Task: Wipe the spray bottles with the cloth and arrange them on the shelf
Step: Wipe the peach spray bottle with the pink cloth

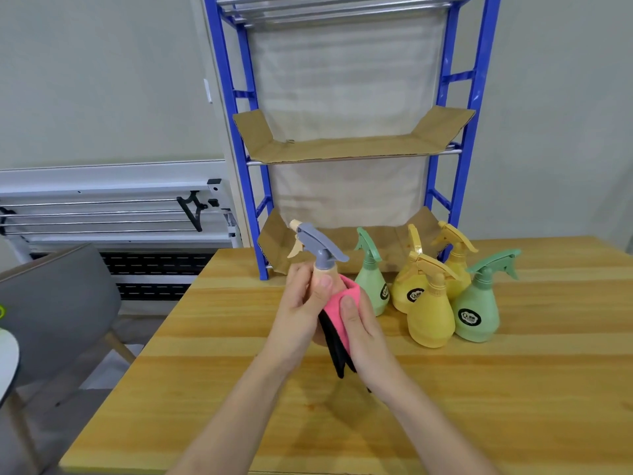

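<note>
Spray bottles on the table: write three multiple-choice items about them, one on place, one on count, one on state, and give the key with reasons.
1. Where do the waiting spray bottles stand?
A. On the middle shelf
B. On the wooden table, to the right of the hands
C. On the grey chair

2. How many bottles stand on the table unheld?
A. Three
B. Five
C. Seven

3. What is happening to the bottle with the grey trigger?
A. It lies on its side, untouched
B. It stands on a shelf
C. It is held and wrapped in the pink cloth

Key: 1 B, the cluster stands on the tabletop and the blue shelf unit's middle level is bare cardboard. 2 B, two green and three yellow. 3 C, the left hand has a grip on its neck while the right hand presses the cloth round its body.
</note>
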The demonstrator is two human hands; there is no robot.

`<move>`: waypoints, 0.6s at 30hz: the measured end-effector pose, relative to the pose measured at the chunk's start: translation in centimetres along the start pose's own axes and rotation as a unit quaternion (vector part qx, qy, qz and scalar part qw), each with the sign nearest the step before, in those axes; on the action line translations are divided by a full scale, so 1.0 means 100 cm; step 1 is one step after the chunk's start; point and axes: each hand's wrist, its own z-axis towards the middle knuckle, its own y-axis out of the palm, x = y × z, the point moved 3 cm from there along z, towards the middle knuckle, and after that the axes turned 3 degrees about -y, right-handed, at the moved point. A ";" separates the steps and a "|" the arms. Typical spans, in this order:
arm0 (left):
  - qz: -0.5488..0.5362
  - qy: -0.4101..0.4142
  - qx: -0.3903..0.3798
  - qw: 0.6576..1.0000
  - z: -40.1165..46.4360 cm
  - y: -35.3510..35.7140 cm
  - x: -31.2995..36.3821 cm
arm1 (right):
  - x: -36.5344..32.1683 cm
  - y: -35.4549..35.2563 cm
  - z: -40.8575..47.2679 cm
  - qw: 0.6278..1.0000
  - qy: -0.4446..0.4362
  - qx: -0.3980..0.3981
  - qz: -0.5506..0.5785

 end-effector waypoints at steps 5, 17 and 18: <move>-0.150 -0.077 0.048 0.985 0.004 0.002 -0.003 | 0.000 -0.004 -0.008 0.998 0.024 -0.005 0.060; 0.027 -0.028 0.005 0.999 0.011 0.000 -0.010 | 0.014 -0.017 -0.012 0.997 0.003 0.067 0.036; 0.037 -0.016 0.011 0.999 0.009 0.001 -0.012 | 0.018 -0.016 -0.012 0.996 0.013 0.072 0.044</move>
